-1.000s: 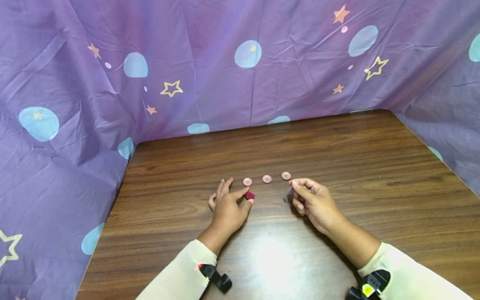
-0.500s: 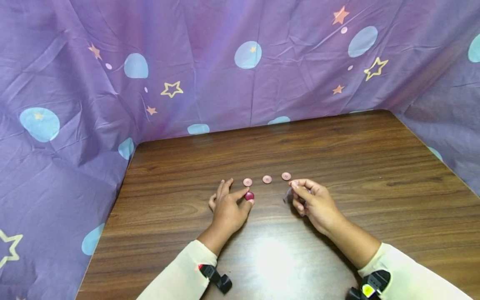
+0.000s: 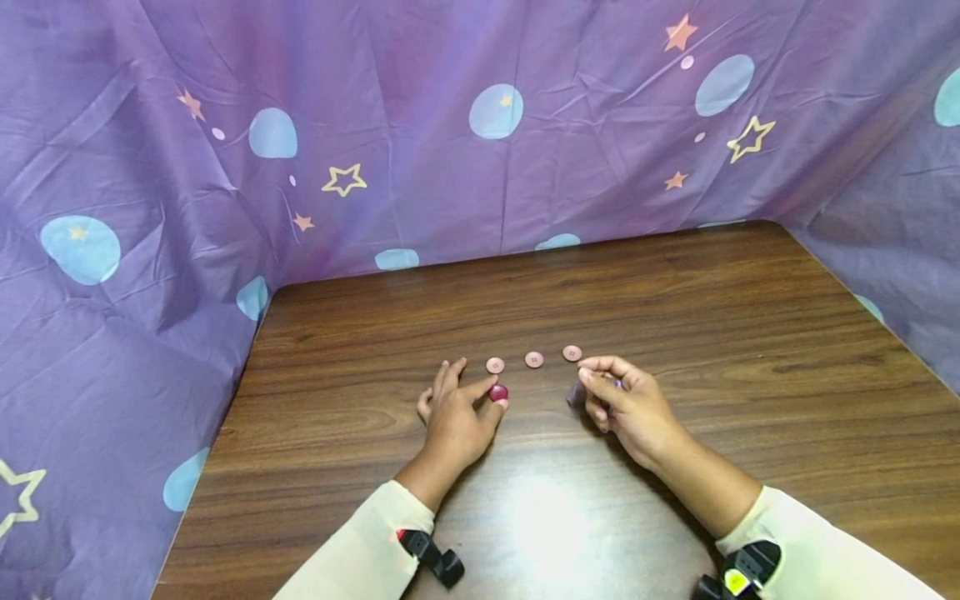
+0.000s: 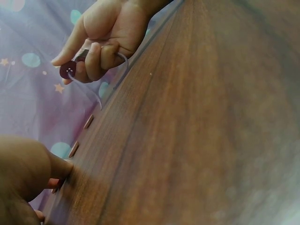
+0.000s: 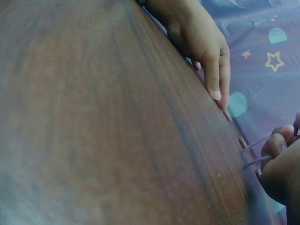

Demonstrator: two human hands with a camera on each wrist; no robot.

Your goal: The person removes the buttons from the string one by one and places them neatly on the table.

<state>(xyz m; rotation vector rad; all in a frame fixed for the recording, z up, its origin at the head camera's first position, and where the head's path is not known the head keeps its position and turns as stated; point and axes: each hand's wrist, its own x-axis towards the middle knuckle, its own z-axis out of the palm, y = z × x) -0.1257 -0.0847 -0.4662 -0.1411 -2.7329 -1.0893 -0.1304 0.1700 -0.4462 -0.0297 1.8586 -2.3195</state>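
In the head view my left hand (image 3: 459,421) pinches a magenta button (image 3: 498,392) at the table surface between thumb and index finger. My right hand (image 3: 636,408) is raised a little to the right of it, thumb and index finger together. The left wrist view shows those fingers pinching a dark red button (image 4: 67,70) with a pale lilac cord (image 4: 86,89) at its holes; the cord hangs down and loops back to the curled fingers. A dark piece (image 4: 82,55) shows behind the fingers, its kind unclear. Three pink buttons (image 3: 534,359) lie in a row just beyond both hands.
The brown wood-grain table (image 3: 360,333) reaches back to a purple curtain (image 3: 420,167) with stars and dots. A bright glare lies on the table in front of me. Black wrist cameras (image 3: 435,557) sit on both sleeves.
The magenta button under my left fingers has turned from tilted to flatter. My right fingers have shifted slightly, and the red edge at their tips no longer shows in the head view.
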